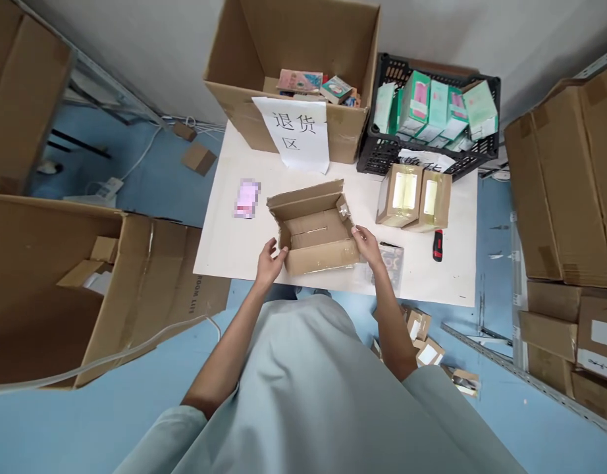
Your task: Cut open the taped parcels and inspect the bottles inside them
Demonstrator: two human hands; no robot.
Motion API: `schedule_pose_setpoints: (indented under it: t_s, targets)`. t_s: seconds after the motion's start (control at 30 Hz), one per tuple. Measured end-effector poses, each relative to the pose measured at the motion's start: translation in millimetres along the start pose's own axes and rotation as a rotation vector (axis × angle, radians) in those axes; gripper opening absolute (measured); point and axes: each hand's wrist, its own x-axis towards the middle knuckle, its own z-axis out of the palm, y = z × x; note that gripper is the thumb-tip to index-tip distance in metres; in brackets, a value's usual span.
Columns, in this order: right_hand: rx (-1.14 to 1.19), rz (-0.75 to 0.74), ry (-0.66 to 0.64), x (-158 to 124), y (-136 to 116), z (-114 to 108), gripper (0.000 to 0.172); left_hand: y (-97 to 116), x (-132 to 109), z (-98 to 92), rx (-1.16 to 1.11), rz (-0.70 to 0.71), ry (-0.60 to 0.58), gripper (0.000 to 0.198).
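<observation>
Two taped boxes (412, 201), flat packet (394, 262) (partly hidden) near open carton (323, 257).

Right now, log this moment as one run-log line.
left hand: touching left end of open cardboard box | right hand: touching its right end | nearby: two taped cartons, red-black tool

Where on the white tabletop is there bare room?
Front-left, bordered by the blurred pink item, left hand and table edges; a mostly bare patch front-right, before the red-black tool. Crowded: the back, with large carton and black crate, and around the open box.
</observation>
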Motion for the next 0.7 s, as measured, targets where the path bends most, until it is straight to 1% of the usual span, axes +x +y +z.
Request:
schedule_pose_setpoints:
  t_s: [0.07,0.13,0.17,0.23,0.33,0.4,0.47,0.57,0.63,0.7]
  targets:
    - [-0.063,0.017,0.003,0,-4,10,0.081,-8,0,-0.8,-0.066,-0.027,-0.114,0.060]
    - [-0.116,0.029,0.037,-4,-7,19,0.080,-10,4,-4.2,-0.106,-0.027,-0.158,0.058]
    - [-0.137,0.033,0.052,-7,-9,24,0.080,-9,8,-7.2,-0.105,-0.026,-0.149,0.056]
    - [-0.172,0.039,0.053,-13,-14,36,0.080,-5,22,-15.5,-0.082,-0.023,-0.094,0.051]
    - [-0.185,0.049,-0.005,-15,-28,65,0.078,6,56,-32.3,-0.066,-0.027,-0.012,0.049]
    - [-0.158,0.055,-0.034,-10,-41,88,0.074,16,83,-45.1,-0.061,-0.031,0.023,0.050]
    - [-0.129,0.074,-0.034,0,-55,113,0.072,26,109,-58.7,-0.043,-0.020,0.048,0.051]
    - [-0.108,0.077,-0.043,18,-76,142,0.072,40,142,-79.0,-0.007,0.006,0.063,0.052]
    - [-0.110,0.048,-0.066,27,-85,153,0.070,48,156,-89.4,0.040,0.010,0.067,0.054]
    - [-0.120,0.057,-0.058,30,-87,155,0.070,56,161,-92.9,0.104,0.054,0.112,0.058]
